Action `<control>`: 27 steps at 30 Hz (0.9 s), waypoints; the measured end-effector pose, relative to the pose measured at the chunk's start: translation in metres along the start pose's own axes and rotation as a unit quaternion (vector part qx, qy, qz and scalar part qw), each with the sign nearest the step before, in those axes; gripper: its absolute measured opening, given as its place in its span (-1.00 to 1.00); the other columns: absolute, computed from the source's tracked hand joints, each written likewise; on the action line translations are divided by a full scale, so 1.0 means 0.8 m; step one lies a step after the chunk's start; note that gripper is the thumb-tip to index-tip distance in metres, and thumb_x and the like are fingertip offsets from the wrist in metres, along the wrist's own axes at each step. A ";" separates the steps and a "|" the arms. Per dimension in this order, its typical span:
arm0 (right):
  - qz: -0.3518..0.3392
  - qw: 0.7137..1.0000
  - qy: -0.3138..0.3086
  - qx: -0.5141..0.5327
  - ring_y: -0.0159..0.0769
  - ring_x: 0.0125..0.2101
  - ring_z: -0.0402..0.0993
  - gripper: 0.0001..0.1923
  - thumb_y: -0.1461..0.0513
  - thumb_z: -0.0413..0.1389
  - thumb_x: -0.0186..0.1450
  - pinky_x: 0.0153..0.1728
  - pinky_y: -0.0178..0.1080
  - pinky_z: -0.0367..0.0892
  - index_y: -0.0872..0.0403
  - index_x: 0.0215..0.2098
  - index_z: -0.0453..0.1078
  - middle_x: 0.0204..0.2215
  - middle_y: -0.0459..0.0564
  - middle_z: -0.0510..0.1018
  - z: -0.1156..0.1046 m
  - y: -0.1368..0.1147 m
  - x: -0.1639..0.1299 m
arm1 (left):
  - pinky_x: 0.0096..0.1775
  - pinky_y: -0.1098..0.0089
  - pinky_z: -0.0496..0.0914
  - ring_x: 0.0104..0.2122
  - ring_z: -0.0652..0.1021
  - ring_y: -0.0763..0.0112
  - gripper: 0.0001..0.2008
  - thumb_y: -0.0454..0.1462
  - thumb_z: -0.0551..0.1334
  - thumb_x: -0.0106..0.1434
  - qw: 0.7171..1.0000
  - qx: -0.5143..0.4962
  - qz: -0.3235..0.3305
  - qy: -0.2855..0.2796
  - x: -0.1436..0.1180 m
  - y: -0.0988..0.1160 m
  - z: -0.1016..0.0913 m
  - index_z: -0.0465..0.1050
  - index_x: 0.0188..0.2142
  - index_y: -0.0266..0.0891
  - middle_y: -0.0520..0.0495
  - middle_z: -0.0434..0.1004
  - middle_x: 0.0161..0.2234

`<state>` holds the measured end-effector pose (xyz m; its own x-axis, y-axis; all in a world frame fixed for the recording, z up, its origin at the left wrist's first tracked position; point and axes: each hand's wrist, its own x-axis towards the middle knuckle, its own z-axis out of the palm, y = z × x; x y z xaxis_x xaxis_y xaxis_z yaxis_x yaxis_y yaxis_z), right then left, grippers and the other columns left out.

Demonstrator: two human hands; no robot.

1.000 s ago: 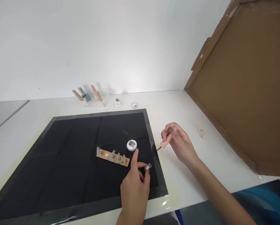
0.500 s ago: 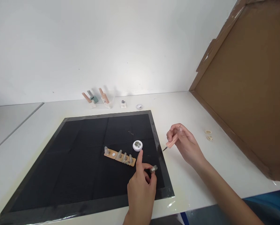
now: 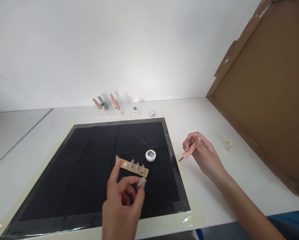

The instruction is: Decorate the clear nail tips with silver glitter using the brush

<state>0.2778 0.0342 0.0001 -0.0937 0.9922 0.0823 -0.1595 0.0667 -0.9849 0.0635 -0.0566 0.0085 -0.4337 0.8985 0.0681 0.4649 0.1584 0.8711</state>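
Note:
My left hand [image 3: 121,200] pinches a shiny greyish nail tip [image 3: 141,182] between thumb and a finger, its index finger stretched out over the left end of a tan strip [image 3: 144,172]. Several translucent nail tips [image 3: 136,167] stand on that strip, with a bare white dot [image 3: 125,164] among them. A small white jar [image 3: 151,155] of dark glitter flakes sits just right of the strip on the black mat [image 3: 94,186]. My right hand [image 3: 204,153] is closed around the pink handle of a nail polish brush [image 3: 189,152], bristles pointing down left by the mat's right edge.
Nail polish bottles [image 3: 116,106] with pink and grey caps lean in a holder at the back. Near them are a capless bottle [image 3: 135,111] and a white lid [image 3: 152,113]. Two cream pieces [image 3: 228,146] lie right, before a cardboard wall [image 3: 264,100].
My left hand has moved left with the nail tip, from below the jar to below the strip. My right hand keeps its hold on the brush. The view has shifted slightly.

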 end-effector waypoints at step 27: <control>0.021 0.999 0.007 -0.029 -0.31 -0.50 0.36 -0.65 -0.05 -0.09 0.35 -0.36 -0.25 0.29 0.01 -0.32 0.31 -0.55 -0.09 0.42 -0.001 0.000 0.000 | -0.38 0.34 0.39 -0.52 0.50 0.34 -0.21 -0.15 0.22 0.11 0.988 0.140 -0.016 0.066 0.064 -0.039 -0.005 -0.09 0.28 -0.17 0.02 0.58 -0.38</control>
<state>0.2790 0.0347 0.0000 -0.0852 0.9956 0.0393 -0.0982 0.0308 -0.9947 0.0241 -0.0174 -0.0132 -0.5407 0.8323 0.1218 0.6361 0.3099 0.7066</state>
